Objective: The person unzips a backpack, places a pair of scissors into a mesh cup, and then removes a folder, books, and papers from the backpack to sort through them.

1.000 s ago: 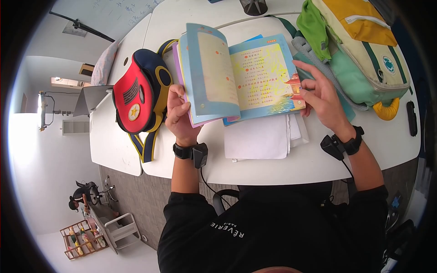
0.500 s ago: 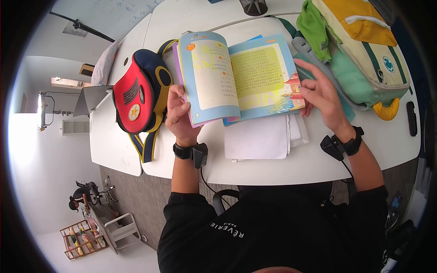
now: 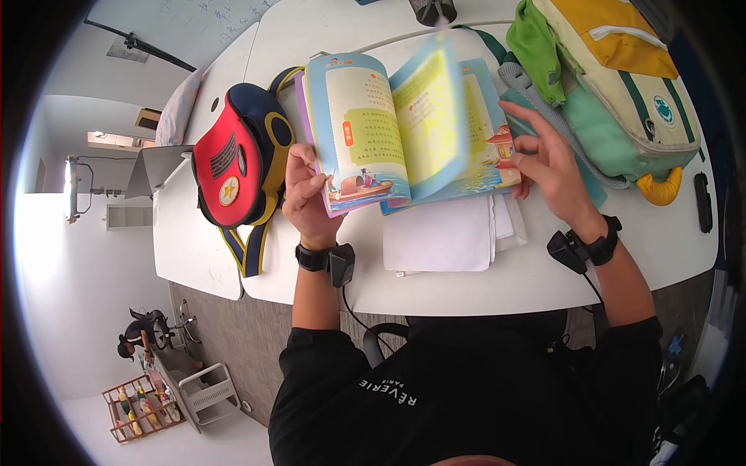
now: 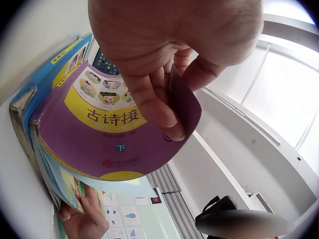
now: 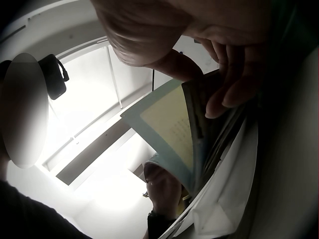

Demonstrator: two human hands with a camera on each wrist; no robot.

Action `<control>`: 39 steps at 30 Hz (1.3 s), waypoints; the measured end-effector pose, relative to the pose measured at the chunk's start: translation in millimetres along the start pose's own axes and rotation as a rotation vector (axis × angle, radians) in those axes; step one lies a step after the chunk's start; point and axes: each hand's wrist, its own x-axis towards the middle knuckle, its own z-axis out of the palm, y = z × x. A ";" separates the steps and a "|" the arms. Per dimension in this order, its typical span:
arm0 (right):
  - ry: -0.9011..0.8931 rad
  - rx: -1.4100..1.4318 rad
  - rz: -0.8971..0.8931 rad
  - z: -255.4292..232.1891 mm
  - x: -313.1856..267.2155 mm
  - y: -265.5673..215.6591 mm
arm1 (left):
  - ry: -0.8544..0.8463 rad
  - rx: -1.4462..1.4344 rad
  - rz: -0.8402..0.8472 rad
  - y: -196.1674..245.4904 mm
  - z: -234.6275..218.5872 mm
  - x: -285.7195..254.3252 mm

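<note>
Bag in red and navy fabric (image 3: 224,169), yellow trim and a gold star on it, sits on the white tabletop (image 3: 183,241) just left of the open book. Next over, the left hand (image 3: 308,194) has the book's left edge pinched, thumb on top, fingers curled under the purple cover (image 4: 104,144). That's the open blue-bordered picture book (image 3: 361,116), tilted up a bit at the left, with one loose page (image 3: 435,116) standing up near the middle, pretty blurry. Stack of white paper (image 3: 437,239) pokes out on the near side of the book, and a black mesh cup (image 3: 432,12) is past its far side. Right hand (image 3: 553,175) grips the book's right edge, thumb on the page edges, index finger fairly straight, the others curled. Right of the book there's a cream, mint and mustard backpack (image 3: 622,109), then a slim black object (image 3: 702,202) further over.
</note>
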 end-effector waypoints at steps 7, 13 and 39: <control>-0.012 0.080 0.039 -3.0 0.6 -0.8 | 0.002 -0.004 0.004 -0.7 0.1 0.2; -0.003 -0.003 0.001 -0.4 0.5 1.4 | -0.012 -0.033 0.005 -1.9 -4.9 0.1; -0.006 -0.010 0.019 0.2 -0.6 -2.2 | -0.013 -0.009 0.014 -3.0 -5.4 0.1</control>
